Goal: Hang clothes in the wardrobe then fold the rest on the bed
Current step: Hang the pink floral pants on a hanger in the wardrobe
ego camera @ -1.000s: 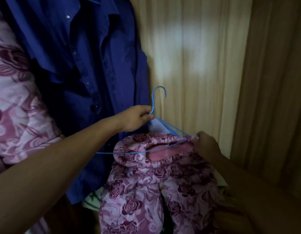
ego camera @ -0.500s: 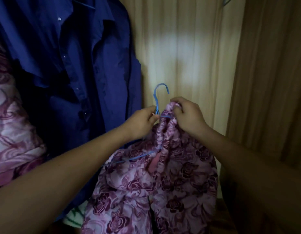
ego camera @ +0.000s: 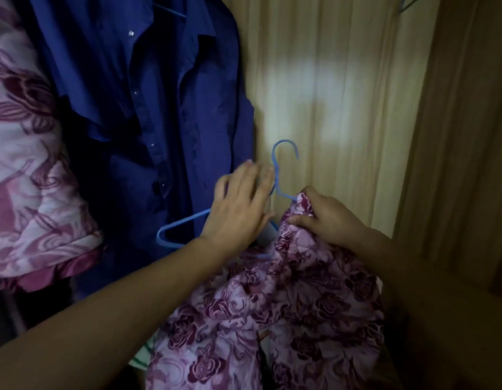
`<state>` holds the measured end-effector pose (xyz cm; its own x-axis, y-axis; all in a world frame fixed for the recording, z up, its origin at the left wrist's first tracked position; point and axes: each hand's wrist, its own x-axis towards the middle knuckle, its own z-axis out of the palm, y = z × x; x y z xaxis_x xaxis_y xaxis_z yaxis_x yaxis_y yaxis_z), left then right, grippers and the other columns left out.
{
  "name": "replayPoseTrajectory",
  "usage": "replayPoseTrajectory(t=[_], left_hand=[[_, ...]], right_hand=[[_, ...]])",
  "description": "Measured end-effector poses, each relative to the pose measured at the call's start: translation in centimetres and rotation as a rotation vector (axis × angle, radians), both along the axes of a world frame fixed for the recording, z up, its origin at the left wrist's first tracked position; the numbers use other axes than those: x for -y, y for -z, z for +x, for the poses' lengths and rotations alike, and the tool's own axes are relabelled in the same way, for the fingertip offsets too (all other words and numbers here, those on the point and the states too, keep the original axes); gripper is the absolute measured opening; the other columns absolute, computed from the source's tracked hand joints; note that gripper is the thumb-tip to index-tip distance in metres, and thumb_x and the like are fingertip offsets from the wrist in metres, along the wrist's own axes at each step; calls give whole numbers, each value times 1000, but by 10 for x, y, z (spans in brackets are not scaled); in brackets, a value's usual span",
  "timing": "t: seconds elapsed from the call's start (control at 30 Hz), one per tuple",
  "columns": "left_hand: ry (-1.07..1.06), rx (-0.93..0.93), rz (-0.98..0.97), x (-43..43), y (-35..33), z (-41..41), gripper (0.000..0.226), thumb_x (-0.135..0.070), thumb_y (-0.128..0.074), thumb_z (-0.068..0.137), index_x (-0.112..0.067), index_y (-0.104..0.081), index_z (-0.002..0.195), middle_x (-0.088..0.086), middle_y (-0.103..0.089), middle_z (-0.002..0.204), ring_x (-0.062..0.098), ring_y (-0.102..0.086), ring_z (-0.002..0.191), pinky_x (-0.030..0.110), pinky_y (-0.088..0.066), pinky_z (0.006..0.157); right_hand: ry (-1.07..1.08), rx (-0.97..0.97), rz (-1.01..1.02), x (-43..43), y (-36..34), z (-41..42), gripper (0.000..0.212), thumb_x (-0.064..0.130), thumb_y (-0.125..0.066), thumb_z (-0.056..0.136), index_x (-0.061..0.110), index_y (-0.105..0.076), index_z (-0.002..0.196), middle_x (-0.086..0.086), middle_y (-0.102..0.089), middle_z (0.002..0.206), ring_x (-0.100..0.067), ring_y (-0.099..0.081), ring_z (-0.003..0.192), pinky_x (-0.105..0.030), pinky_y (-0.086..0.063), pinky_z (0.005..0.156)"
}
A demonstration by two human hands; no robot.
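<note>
The left hand [ego camera: 238, 209] has its fingers stretched out and slightly spread, laid against the neck of a blue wire hanger [ego camera: 185, 220], whose hook stands just above the fingertips. The right hand [ego camera: 328, 218] pinches the bunched top of the floral garment [ego camera: 272, 319] at the hanger's right shoulder. The garment hangs down below and between both hands, partly over the wire. Behind them, the wardrobe [ego camera: 342, 94] holds a dark blue shirt [ego camera: 165, 108] hanging just left of the left hand. A pink patterned piece [ego camera: 27, 164] hangs further left.
</note>
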<state>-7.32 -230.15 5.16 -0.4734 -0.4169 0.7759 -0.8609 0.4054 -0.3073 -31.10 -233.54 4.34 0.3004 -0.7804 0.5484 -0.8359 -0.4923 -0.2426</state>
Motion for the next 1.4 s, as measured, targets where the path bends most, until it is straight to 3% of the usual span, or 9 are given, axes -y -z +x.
replayPoseTrajectory(t=[0.13,0.27,0.33,0.47,0.63,0.8,0.97,1.23,1.4], left_hand=[[318,385,189,-12,51,15,51,-37,-50,95,-15,-47,142,9,-53,131,30,-56,108,42,-47,84],[205,308,378,-8,75,44,58,-46,-48,96,-29,-33,150,-4,-58,128,15,-53,113,42,-31,105],[207,240,467,-9,75,53,62,-46,-50,94,-35,-26,150,-6,-57,114,14,-49,106,36,-27,99],[51,359,392,-10,67,73,48,-60,-44,87,-31,-49,125,-4,-56,95,21,-47,101,39,-27,82],[-184,150,515,-1,19,107,42,-68,-34,94,-35,-50,114,-13,-59,117,20,-43,101,39,-47,83],[-9,-60,440,-1,-23,87,53,-59,-27,98,-18,-59,105,1,-63,103,28,-59,97,42,-43,91],[-70,23,329,-2,-44,42,40,-55,-43,99,-27,-63,119,0,-53,108,27,-48,102,43,-43,93],[-36,-201,261,5,-77,50,29,-43,-47,102,-23,-67,105,1,-48,104,29,-55,97,48,-48,82],[48,-237,281,4,-103,51,23,-39,-51,101,-21,-65,103,-1,-47,100,25,-59,93,44,-48,86]], right_hand=[[36,200,-26,1,-7,-21,39,61,-68,85,32,-44,97,3,-66,89,-19,-62,84,-31,-39,69],[102,284,-30,-2,-17,-36,48,76,-56,72,33,-46,91,14,-63,79,-7,-57,72,-28,-38,65],[133,309,-48,-4,-15,-45,49,79,-54,72,33,-49,88,14,-64,77,2,-57,72,-23,-40,64],[196,306,-145,-7,-7,-60,50,84,-47,77,34,-52,80,8,-64,70,-17,-63,74,-33,-45,67],[235,243,-155,-11,2,-79,60,92,-39,75,36,-57,84,7,-67,72,-25,-66,80,-37,-52,71],[191,206,-151,-19,-1,-66,50,89,-39,76,41,-52,77,8,-61,66,-27,-66,78,-36,-49,65],[146,209,-202,-25,-21,-33,37,84,-43,76,48,-50,77,8,-66,75,-26,-68,86,-30,-42,65],[196,161,-190,-31,-14,-73,69,93,-40,75,31,-55,101,0,-72,92,-25,-69,93,-36,-54,75],[165,220,-352,-24,-29,-64,39,63,-52,91,32,-60,114,-2,-73,100,-28,-68,97,-30,-46,70]])
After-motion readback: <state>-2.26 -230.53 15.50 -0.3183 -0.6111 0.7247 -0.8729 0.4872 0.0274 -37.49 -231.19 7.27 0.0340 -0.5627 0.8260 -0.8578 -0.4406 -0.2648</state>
